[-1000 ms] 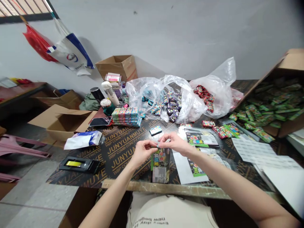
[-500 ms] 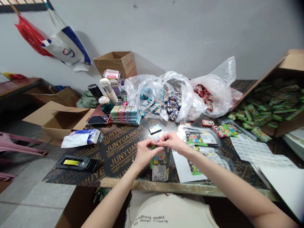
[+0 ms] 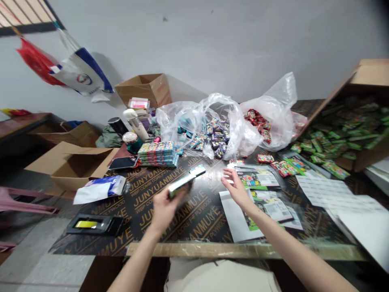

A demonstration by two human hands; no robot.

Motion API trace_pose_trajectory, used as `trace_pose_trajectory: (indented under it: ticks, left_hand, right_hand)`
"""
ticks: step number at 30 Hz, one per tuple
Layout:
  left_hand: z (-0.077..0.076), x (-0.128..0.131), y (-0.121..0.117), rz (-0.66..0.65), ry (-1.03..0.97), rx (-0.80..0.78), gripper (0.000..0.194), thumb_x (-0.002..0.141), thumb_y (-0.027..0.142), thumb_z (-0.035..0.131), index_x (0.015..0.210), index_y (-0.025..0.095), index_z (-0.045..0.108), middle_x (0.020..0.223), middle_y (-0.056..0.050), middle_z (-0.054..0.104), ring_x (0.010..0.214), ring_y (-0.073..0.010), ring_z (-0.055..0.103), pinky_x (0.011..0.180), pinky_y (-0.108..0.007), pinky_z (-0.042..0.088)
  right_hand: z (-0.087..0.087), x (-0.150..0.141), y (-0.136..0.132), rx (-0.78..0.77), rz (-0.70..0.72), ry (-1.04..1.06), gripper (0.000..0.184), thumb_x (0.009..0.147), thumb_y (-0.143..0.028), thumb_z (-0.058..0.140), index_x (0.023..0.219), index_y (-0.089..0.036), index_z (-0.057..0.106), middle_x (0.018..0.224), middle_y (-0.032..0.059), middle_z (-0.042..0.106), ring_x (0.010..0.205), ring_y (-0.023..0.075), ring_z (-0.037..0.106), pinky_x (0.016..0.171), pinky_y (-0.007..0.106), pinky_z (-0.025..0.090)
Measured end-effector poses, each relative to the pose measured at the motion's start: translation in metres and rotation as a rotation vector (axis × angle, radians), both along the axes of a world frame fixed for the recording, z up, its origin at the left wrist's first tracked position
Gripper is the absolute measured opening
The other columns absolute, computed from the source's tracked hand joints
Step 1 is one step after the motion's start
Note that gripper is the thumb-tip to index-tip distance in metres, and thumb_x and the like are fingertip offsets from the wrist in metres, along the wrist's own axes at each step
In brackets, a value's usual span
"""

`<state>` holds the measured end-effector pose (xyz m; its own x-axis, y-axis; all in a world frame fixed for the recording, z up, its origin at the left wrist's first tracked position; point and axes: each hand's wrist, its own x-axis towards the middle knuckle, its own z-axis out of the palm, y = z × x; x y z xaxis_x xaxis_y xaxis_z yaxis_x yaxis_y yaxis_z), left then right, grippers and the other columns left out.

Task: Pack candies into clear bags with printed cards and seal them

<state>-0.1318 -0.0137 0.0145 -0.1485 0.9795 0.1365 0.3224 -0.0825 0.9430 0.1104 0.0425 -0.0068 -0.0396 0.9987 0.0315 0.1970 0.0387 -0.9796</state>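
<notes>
My left hand [image 3: 164,209] is closed around one end of a flat printed packet [image 3: 181,184], dark with a pale upper edge. The packet is raised off the table, tilted and blurred by motion. Just past its far end lies a small blue-and-white box [image 3: 199,170]. My right hand [image 3: 236,188] is held with its fingers apart and nothing in them, beside several dark-and-green printed packets [image 3: 258,178] and a white sheet [image 3: 227,215].
Behind are a stack of colourful packs [image 3: 156,154], clear bags of small packs [image 3: 220,134] and a bag of red packs [image 3: 258,121]. An open carton [image 3: 369,75] of green packs stands right. A black tape-cutter-like tray [image 3: 94,225] and a phone [image 3: 123,163] lie left.
The packet that lay under both hands has been lifted by my left hand and moved left. My right hand has drawn away to the right and opened.
</notes>
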Motion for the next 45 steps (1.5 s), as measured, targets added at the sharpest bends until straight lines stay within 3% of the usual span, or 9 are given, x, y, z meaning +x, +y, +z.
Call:
trace_pose_trajectory:
  ticks: [3,7,12,19,26,32,35,40,45]
  left_hand:
    - [-0.015,-0.038,0.022,-0.02,0.423,0.11,0.041,0.078,0.036,0.051,0.117,0.024,0.054,0.122,-0.005,0.055,0.115,-0.0248,0.048,0.102,-0.038,0.029]
    - [-0.071,-0.065,0.056,-0.106,0.969,-0.103,0.063,0.077,0.05,0.045,0.133,0.022,0.035,0.141,-0.011,0.031,0.131,-0.0349,0.02,0.1,-0.061,0.007]
    - [-0.106,-0.082,0.095,-0.102,1.151,-0.07,0.06,0.085,0.05,0.026,0.139,0.025,0.019,0.146,-0.01,0.02,0.134,-0.0314,0.012,0.1,-0.06,0.008]
    - [-0.101,-0.074,0.114,-0.047,1.213,-0.047,0.051,0.089,0.038,0.022,0.138,0.022,0.023,0.144,-0.01,0.025,0.133,-0.0295,0.016,0.102,-0.057,0.011]
    - [-0.107,-0.073,0.118,-0.001,1.177,-0.061,0.049,0.089,0.037,0.031,0.137,0.026,0.026,0.143,-0.007,0.027,0.133,-0.0282,0.018,0.103,-0.056,0.011]
    - [-0.092,-0.064,0.124,0.072,1.068,0.047,0.042,0.086,0.037,0.041,0.124,0.021,0.047,0.136,-0.015,0.039,0.127,-0.0288,0.031,0.103,-0.056,0.012]
    - [-0.075,-0.04,0.128,0.094,0.925,0.17,0.033,0.084,0.033,0.045,0.11,0.018,0.059,0.13,-0.014,0.046,0.123,-0.0266,0.037,0.103,-0.05,0.021]
    - [-0.057,0.02,0.112,-0.072,0.558,0.177,0.026,0.08,0.033,0.05,0.096,0.019,0.064,0.122,-0.01,0.053,0.113,-0.0235,0.048,0.096,-0.041,0.036]
    - [-0.046,0.059,0.084,-0.239,0.406,0.11,0.026,0.076,0.032,0.055,0.095,0.019,0.065,0.119,-0.01,0.055,0.113,-0.0234,0.049,0.097,-0.041,0.036]
  right_hand:
    - [-0.016,0.037,-0.003,0.183,-0.08,-0.296,0.028,0.078,-0.035,0.051,0.103,-0.023,0.055,0.113,0.0079,0.053,0.108,0.0227,0.047,0.092,0.039,0.036]
    - [-0.031,0.089,-0.01,0.225,-0.094,-0.613,0.023,0.079,-0.03,0.051,0.098,-0.021,0.059,0.116,0.0097,0.052,0.116,0.0242,0.041,0.097,0.041,0.031]
    - [-0.04,0.165,0.001,0.09,-0.208,-0.962,0.038,0.074,-0.035,0.057,0.109,-0.02,0.058,0.13,0.0133,0.043,0.125,0.0296,0.031,0.096,0.048,0.028]
    - [-0.062,0.234,0.014,-0.088,-0.148,-1.065,0.062,0.07,-0.039,0.061,0.127,-0.021,0.045,0.14,0.0164,0.03,0.127,0.0326,0.029,0.095,0.049,0.031]
    - [-0.101,0.237,0.033,0.067,0.071,-1.119,0.067,0.074,-0.053,0.051,0.134,-0.029,0.033,0.14,0.0109,0.032,0.127,0.0338,0.029,0.09,0.05,0.037]
    - [-0.121,0.244,0.037,0.256,0.036,-1.211,0.048,0.081,-0.048,0.042,0.125,-0.03,0.046,0.129,0.0069,0.049,0.117,0.0324,0.045,0.093,0.06,0.025]
    - [-0.119,0.244,0.035,0.43,0.067,-1.221,0.035,0.086,-0.034,0.041,0.118,-0.027,0.053,0.117,0.0055,0.059,0.109,0.0264,0.053,0.099,0.055,0.02]
    - [-0.1,0.227,0.024,0.59,0.125,-1.294,0.039,0.081,-0.005,0.037,0.111,-0.017,0.057,0.109,0.0088,0.063,0.102,0.019,0.058,0.096,0.04,0.03]
    - [-0.086,0.213,0.015,0.66,0.018,-1.315,0.028,0.086,-0.01,0.038,0.105,-0.015,0.059,0.105,0.0091,0.065,0.098,0.0171,0.059,0.09,0.035,0.032]
